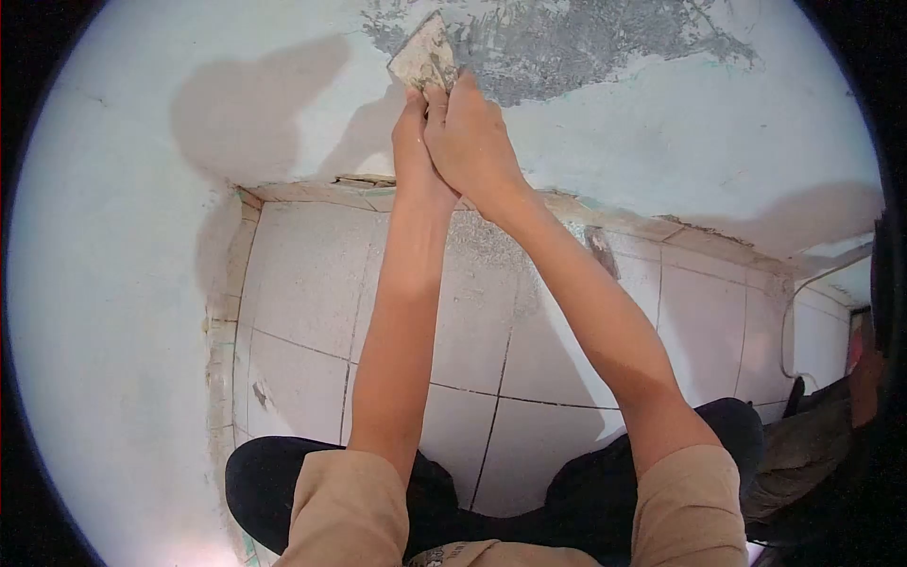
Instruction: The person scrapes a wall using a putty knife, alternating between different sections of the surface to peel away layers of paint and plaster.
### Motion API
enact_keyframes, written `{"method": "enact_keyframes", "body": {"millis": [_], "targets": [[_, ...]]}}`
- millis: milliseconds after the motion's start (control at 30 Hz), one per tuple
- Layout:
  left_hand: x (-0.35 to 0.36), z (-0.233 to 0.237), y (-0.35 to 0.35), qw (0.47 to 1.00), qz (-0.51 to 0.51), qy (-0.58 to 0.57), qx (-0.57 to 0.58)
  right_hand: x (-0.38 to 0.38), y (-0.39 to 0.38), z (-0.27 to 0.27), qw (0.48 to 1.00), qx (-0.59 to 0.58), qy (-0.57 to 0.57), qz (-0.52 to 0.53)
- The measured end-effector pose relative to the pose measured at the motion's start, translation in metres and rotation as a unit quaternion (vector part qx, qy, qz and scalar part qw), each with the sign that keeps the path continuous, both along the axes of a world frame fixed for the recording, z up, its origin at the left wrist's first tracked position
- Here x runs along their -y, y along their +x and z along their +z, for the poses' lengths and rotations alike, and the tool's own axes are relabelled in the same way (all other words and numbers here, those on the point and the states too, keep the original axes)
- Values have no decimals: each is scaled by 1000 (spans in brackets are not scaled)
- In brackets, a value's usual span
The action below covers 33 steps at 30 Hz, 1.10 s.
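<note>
Both of my hands are together low on the wall, around a scraper (425, 57) whose flat blade is crusted with pale plaster. My left hand (416, 142) is closed at the lower left of the blade. Against it, my right hand (470, 137) has its fingers wrapped at the tool's lower end, with a fingertip near the blade's right edge. The handle is hidden by the hands. Beside the blade lies a rough grey patch (567, 47) where the white wall coating (652, 132) is gone.
Pale floor tiles (463, 331) with dark joints lie below, with crumbs near the wall's foot. A broken skirting edge (364, 194) runs along it. A second wall (113, 283) stands at left. At the right are a cable (786, 321) and another person's leg (803, 444).
</note>
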<state>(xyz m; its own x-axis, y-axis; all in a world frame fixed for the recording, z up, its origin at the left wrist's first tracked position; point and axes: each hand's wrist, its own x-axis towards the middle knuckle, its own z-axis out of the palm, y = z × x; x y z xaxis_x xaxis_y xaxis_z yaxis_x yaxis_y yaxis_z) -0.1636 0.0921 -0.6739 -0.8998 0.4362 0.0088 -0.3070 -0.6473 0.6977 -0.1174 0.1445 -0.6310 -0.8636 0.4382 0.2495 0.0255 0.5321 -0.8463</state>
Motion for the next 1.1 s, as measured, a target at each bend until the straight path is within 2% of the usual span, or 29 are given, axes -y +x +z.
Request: {"method": "enact_keyframes", "body": {"millis": [267, 333, 567, 767, 867, 933, 1000, 1067, 1100], "targets": [[-5, 3, 1, 999, 17, -29, 4, -3, -7, -8, 999, -28, -22, -9], [-5, 4, 1, 1000, 7, 4, 7, -2, -6, -7, 1000, -21, 3, -23], [-16, -3, -3, 1000, 4, 1, -11, -15, -8, -4, 1000, -7, 22, 7], [-17, 23, 3, 995, 15, 95, 21, -15, -12, 17, 992, -7, 112, 56], [-11, 17, -3, 996, 22, 72, -44, -8, 2, 26, 995, -32, 89, 42], [-13, 11, 0, 995, 63, 24, -78, -17, 7, 18, 995, -66, 44, 65], [-8, 20, 14, 992, 85, -6, -90, -26, 19, 25, 994, -27, 16, 100], [-3, 31, 27, 992, 113, -46, -33, -34, 25, 30, 980, -20, -130, 147], [-1, 31, 29, 992, 99, -50, -53, -35, 33, 42, 980, -19, -126, 154]]}}
